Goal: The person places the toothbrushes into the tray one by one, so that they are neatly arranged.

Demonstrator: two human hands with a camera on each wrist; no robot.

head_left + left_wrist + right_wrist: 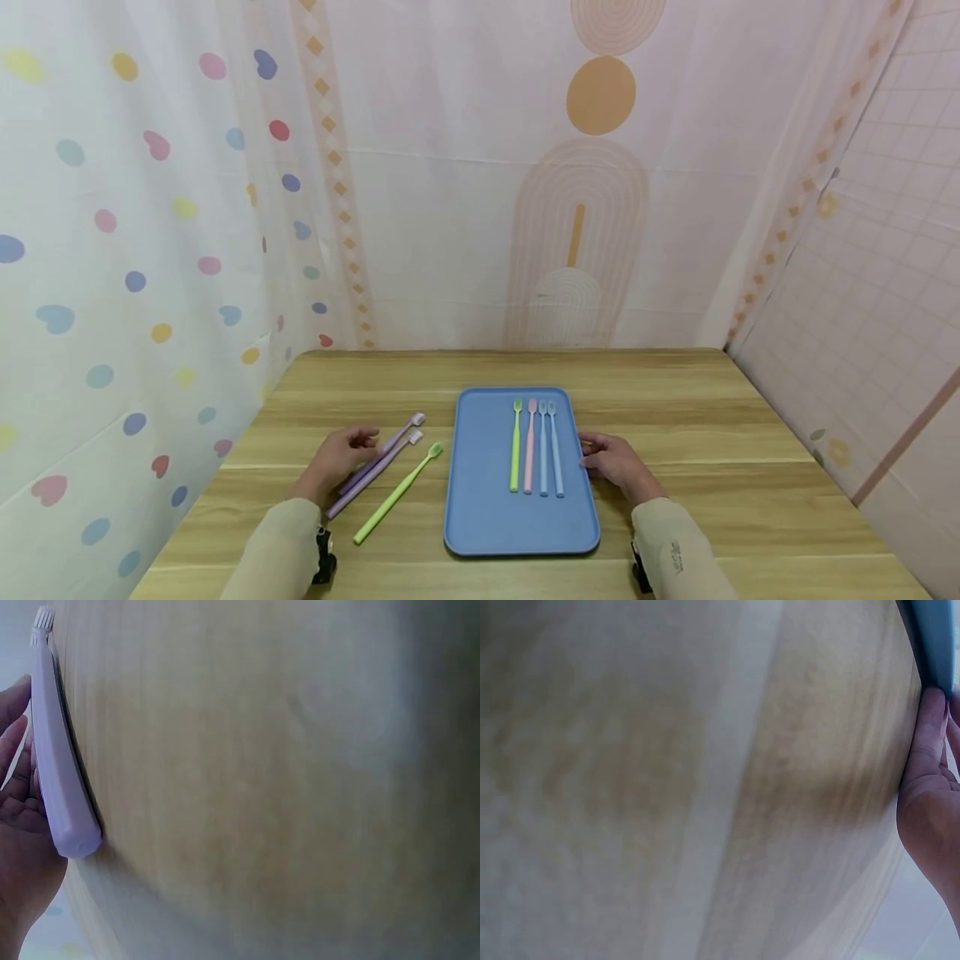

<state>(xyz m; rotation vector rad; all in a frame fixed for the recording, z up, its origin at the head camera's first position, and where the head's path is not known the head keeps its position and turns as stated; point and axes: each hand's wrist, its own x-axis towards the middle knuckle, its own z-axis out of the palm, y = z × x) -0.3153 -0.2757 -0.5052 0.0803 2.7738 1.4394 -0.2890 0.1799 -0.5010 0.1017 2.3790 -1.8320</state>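
Note:
My left hand point(345, 457) is over the left side of two purple toothbrushes that lie nearly side by side, fingers loosely bent beside the farther one point(396, 437). The nearer purple toothbrush point(369, 480) appears large in the left wrist view, its handle point(60, 757) in front of the fingers. To their right a green toothbrush point(396, 495) lies slanted on the table. My right hand point(617, 465) holds the right rim of a blue tray point(480, 508), thumb and fingers at its edge. On the tray lie a green point(516, 450), a pink point(529, 450) and two blue toothbrushes point(557, 454), heads pointing away.
The wooden table point(697, 417) extends around the tray on all sides. Behind it hangs a patterned curtain point(450, 250), and a dotted curtain point(150, 250) hangs along the left.

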